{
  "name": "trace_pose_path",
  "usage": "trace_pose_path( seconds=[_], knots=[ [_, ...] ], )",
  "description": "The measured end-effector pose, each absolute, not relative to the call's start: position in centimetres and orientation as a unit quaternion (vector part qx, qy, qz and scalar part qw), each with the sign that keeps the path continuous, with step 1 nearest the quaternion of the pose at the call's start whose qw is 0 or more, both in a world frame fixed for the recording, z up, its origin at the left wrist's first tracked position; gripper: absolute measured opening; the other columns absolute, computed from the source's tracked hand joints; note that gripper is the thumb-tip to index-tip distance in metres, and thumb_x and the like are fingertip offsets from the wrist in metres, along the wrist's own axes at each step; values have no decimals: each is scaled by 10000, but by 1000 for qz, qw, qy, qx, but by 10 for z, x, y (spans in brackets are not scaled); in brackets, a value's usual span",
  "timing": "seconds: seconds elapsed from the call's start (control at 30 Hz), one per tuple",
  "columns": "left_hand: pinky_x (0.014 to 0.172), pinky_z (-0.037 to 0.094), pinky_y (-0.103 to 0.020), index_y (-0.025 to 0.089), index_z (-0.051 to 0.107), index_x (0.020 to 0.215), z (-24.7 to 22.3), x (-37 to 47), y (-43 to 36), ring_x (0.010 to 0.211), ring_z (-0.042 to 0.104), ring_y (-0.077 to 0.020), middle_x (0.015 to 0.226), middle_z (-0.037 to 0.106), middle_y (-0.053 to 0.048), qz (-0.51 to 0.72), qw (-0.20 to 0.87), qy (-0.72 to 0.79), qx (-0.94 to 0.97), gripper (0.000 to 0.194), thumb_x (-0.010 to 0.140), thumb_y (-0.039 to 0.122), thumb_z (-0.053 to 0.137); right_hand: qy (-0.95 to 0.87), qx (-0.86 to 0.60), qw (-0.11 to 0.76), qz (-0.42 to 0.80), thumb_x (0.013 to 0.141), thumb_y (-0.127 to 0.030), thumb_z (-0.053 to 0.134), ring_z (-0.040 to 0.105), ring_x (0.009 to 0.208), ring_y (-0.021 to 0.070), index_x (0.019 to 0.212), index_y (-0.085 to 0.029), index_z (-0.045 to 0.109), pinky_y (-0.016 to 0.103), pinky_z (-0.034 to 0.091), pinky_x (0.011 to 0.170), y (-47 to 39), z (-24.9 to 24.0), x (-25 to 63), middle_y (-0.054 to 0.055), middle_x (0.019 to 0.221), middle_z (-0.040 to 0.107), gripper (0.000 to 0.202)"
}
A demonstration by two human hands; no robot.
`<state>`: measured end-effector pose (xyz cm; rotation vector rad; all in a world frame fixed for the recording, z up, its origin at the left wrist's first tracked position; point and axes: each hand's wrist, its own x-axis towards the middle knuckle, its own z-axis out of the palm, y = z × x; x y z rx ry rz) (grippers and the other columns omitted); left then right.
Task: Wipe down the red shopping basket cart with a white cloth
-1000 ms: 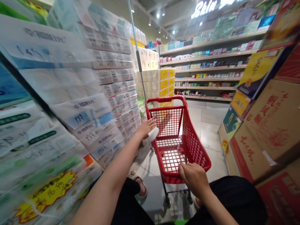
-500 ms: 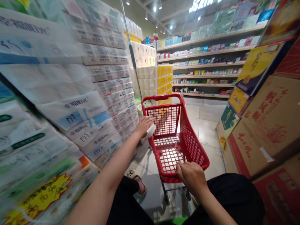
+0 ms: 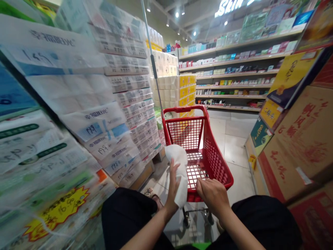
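left hand (image 3: 172,189): raised beside the cart's left side; fingers partly extended and gripping a soft white sheet (image 3: 182,156), cloth or paper, material not certain.
white sheet: upright in the left hand, overlapping the left part of the basket in this view; contact with the basket cannot be told.
right hand (image 3: 213,196): fingers curled closed on the near rim of the cart.
cart (image 3: 220,152): red plastic shopping basket with grid walls, on a wheeled metal frame, between the person's knees and the shelves; floor tiles visible through its grid.
pole (image 3: 153,62): thin, metal, with a dark sleeve, rising from the cart's far left corner.
left side: tall stacks of white plastic-wrapped paper packs (image 3: 91,114), handwritten prices on them; a yellow starburst price sign (image 3: 58,211) at lower left.
right side: brown cardboard boxes (image 3: 307,132) with red print, next to yellow, blue and green printed boxes (image 3: 288,80).
background: long shelves (image 3: 234,97) of small packaged goods, beneath a glowing white sign (image 3: 231,7).
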<state>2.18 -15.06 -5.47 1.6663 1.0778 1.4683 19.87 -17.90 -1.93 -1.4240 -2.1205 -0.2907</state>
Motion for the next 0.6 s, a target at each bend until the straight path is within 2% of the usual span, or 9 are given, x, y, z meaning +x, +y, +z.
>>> trace_pose_path(
  seconds=[0.1,0.2,0.27,0.37,0.53,0.6],
  knots=[
    [1230,49,-405,305,158,1511,-59,39,-198,1485,17,-198,1613,37,-2,566,370,465,571,549,1000,426,317,-793,-530,281,-108,960,-219,401,497,608,134,694,-200,568,316,231,673,-181,-19,199,-2,623,593,314],
    [1228,90,-381,321,96,1524,-62,46,-215,1483,35,-192,1612,54,14,579,395,480,528,589,992,483,293,-795,-524,287,-106,958,-206,399,496,613,136,706,-199,577,317,234,676,-184,-19,198,1,626,591,309],
    [1224,128,-369,313,101,1527,-60,43,-210,1480,73,-189,1608,88,11,583,412,471,519,599,988,512,269,-797,-518,292,-105,956,-202,398,493,614,137,706,-199,577,315,237,676,-187,-19,198,2,625,586,306],
    [1226,115,-365,296,131,1529,-51,30,-179,1477,101,-182,1600,138,7,588,422,455,519,602,987,517,273,-798,-511,300,-110,953,-205,400,486,606,137,688,-198,567,314,236,668,-188,-21,197,0,612,574,314],
    [1219,114,-394,341,228,1502,-22,3,-83,1473,134,-190,1588,174,46,572,435,444,535,581,964,477,399,-800,-497,314,-116,950,-204,412,486,604,135,709,-199,584,314,234,659,-187,-23,193,-3,617,582,296],
    [1214,106,-398,324,278,1486,-10,-3,-42,1470,152,-191,1583,196,36,584,425,452,524,571,952,461,428,-798,-497,320,-113,944,-191,415,491,609,135,713,-202,586,314,238,662,-187,-24,190,-4,621,586,288]
  ],
)
